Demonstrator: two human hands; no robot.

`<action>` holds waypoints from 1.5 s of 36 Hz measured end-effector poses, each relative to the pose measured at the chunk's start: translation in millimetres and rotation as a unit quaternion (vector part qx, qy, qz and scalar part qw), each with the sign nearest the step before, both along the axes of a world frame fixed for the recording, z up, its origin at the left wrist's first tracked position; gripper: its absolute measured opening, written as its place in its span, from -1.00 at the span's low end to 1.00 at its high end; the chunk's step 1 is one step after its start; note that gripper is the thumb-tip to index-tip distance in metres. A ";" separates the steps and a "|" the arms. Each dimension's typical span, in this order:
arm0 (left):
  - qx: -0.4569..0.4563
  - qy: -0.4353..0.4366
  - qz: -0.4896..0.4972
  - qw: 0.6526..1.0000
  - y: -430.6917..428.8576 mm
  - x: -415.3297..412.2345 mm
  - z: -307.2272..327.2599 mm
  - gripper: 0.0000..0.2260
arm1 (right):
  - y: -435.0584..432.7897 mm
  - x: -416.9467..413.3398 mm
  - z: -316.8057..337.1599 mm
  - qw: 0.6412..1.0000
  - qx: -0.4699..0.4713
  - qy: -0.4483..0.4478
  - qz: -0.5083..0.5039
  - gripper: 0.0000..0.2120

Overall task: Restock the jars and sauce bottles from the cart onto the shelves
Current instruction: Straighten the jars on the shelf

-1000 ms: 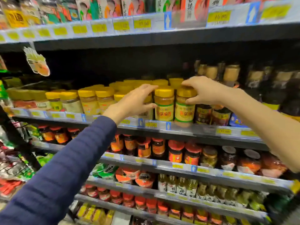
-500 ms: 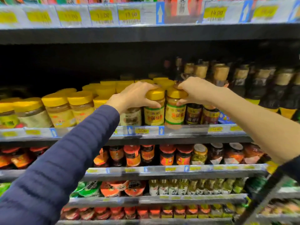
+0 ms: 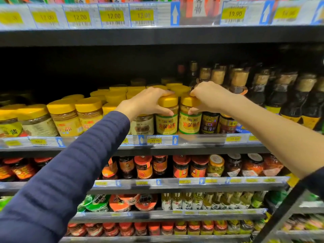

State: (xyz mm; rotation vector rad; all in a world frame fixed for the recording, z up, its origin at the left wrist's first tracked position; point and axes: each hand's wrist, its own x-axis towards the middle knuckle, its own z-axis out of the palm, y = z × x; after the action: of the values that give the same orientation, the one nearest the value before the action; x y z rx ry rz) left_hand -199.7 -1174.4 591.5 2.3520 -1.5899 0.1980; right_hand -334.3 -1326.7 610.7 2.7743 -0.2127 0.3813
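Two yellow-lidded jars with green-edged yellow labels stand side by side at the front of the middle shelf (image 3: 192,148). My left hand (image 3: 149,102) grips the left jar (image 3: 166,123) around its lid and neck. My right hand (image 3: 208,97) is closed on the lid and shoulder of the right jar (image 3: 189,122). Both jars are upright and rest on the shelf. More yellow-lidded jars (image 3: 115,97) fill the rows behind and to the left.
Dark sauce bottles (image 3: 273,95) with tan caps crowd the shelf right of my hands. Red-lidded jars (image 3: 180,165) line the shelf below, small bottles (image 3: 206,200) and green and orange pots lower still. A dark bar (image 3: 280,216) crosses the lower right corner.
My left hand went from reaching beside the left jar to gripping its lid. My right hand stayed on the right jar. The view shifted closer and rightward.
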 end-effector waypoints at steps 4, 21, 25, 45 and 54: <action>0.000 0.004 0.002 1.000 0.8 -1.1 -0.7 -0.31 | 0.4 -1.4 0.0 1.000 0.008 0.010 -0.004 -0.50; 0.007 0.007 0.028 1.000 2.5 -7.1 -5.5 -0.26 | 2.1 -3.1 -3.1 1.000 -0.020 0.007 -0.015 -0.49; -0.035 0.034 0.029 0.998 22.6 -5.7 1.7 -0.30 | 1.3 -4.1 1.9 1.000 -0.029 0.010 0.000 -0.38; 0.085 -0.151 0.094 0.980 138.5 81.3 2.5 -0.32 | 101.1 83.5 -2.2 0.994 0.066 0.040 0.075 -0.33; 0.144 -0.125 0.027 0.981 132.0 98.3 5.5 -0.34 | 107.1 96.3 -8.1 0.996 0.058 0.067 0.021 -0.27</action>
State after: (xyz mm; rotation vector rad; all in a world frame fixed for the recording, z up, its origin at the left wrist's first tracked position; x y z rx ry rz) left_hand -101.5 -1042.4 597.0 2.6819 -1.7735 0.3053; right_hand -238.0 -1219.5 602.6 2.9083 -0.1475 0.1966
